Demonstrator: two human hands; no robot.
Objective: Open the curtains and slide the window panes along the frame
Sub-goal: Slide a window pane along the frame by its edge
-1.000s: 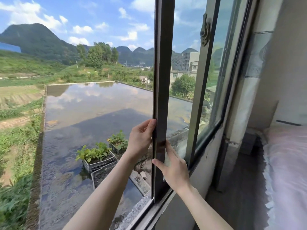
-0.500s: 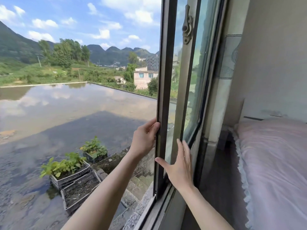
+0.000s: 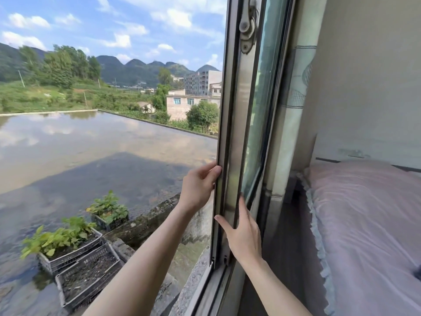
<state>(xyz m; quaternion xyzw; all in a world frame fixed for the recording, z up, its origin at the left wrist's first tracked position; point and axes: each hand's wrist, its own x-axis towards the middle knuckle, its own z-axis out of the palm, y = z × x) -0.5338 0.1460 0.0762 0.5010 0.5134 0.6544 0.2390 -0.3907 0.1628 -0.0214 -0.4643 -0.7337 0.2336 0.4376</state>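
A sliding window pane [image 3: 231,124] with a dark metal edge stands upright at the middle, stacked against a second pane [image 3: 259,115] behind it. My left hand [image 3: 199,188] reaches outside and grips the pane's outer edge, fingers curled around it. My right hand [image 3: 243,233] presses flat on the inner face of the same edge, lower down, fingers spread. A metal latch [image 3: 247,26] sits high on the pane. The pale patterned curtain [image 3: 293,92] hangs gathered at the right of the frame. The left part of the window stands open.
The bottom track and stone sill [image 3: 205,283] run toward me. A bed with a pink frilled cover [image 3: 369,224] lies close on the right beside the wall. Outside are a flooded flat roof and plastic crates of plants [image 3: 68,247].
The pane has slid right with both hands on it, widening the open gap. The view has turned right, and the two panes now overlap almost fully.
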